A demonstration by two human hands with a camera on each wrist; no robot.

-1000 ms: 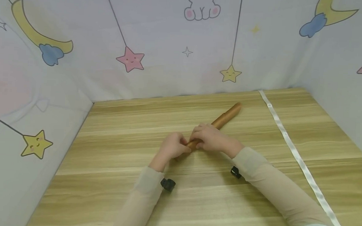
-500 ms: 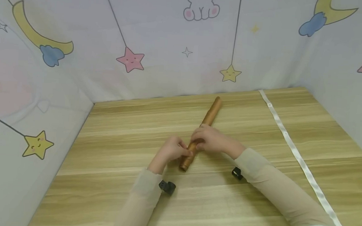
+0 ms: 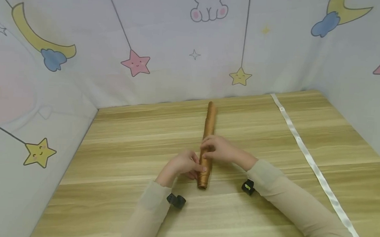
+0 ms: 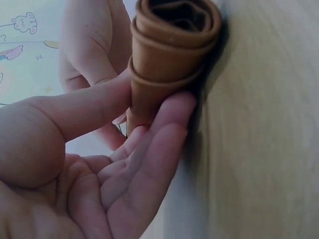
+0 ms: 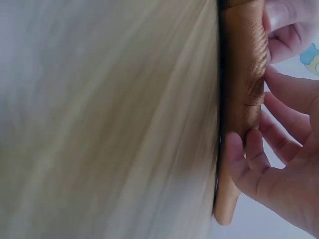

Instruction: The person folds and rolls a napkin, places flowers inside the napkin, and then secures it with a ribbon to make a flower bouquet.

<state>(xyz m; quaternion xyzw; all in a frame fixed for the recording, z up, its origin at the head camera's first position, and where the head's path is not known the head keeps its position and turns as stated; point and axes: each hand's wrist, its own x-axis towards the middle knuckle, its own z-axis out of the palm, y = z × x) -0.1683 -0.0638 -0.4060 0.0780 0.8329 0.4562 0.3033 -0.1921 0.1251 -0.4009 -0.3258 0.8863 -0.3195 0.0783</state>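
Observation:
A brown roll of satiny fabric (image 3: 210,121), wound in several layers, lies on the table pointing away from me in the head view. My left hand (image 3: 182,164) holds it near the close end, thumb on one side and fingers reaching under the other. The left wrist view looks into the open, layered end of the roll (image 4: 167,59). A little farther along, my right hand (image 3: 223,150) grips the roll between thumb and fingers. In the right wrist view its fingertips lie against the roll (image 5: 244,64), which narrows toward its far end.
A white ribbon (image 3: 306,148) runs lengthwise down the right part of the wood-patterned tabletop (image 3: 121,165). Behind it and at both sides hang pale cloth walls (image 3: 172,86) printed with stars and moons. Small black cameras (image 3: 176,201) sit at the wrists.
The roll has turned anticlockwise, from a slant up to the right to nearly straight ahead. Its near end has come toward me, and both hands have shifted slightly nearer.

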